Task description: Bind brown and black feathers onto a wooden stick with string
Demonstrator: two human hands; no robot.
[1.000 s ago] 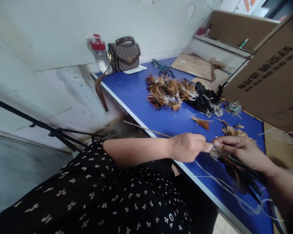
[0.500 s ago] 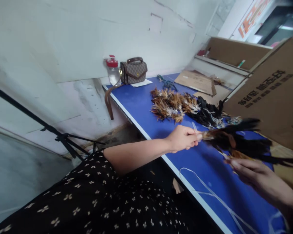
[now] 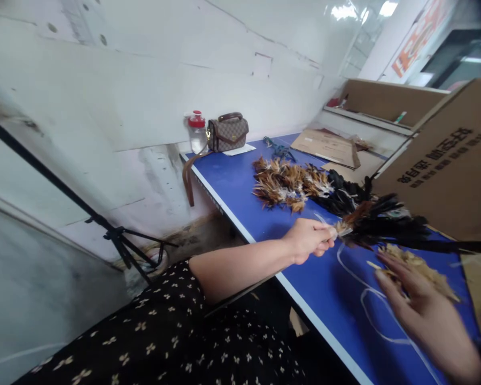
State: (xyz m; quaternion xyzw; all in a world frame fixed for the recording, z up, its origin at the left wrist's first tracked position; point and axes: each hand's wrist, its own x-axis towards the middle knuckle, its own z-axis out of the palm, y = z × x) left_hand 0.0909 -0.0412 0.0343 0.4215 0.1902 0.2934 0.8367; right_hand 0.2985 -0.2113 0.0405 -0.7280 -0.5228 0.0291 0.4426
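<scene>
My left hand [image 3: 309, 240] is closed around the bound quill end of a feather bundle [image 3: 379, 223], whose brown and black plumes point right over the blue table [image 3: 232, 184]. Low at the right, my right hand [image 3: 423, 307] pinches a small yellowish feather [image 3: 375, 266], its pale quill tip poking out past the fingers. Just beyond that hand lies a heap of tan feathers [image 3: 431, 267], partly covered by it. White string [image 3: 385, 338] loops across the tabletop below the bundle.
Brown feather clusters [image 3: 282, 182] and black feathers [image 3: 340, 195] lie behind my left hand. A bag [image 3: 229, 133] and a red-capped bottle [image 3: 197, 133] stand at the far end. A large cardboard box [image 3: 444, 160] borders the right; a tripod [image 3: 114, 232] is on the left.
My right hand has drawn away from the bundle, down and to the right, to the tan feather heap. My left hand keeps hold of the bundle. The view has shifted slightly.
</scene>
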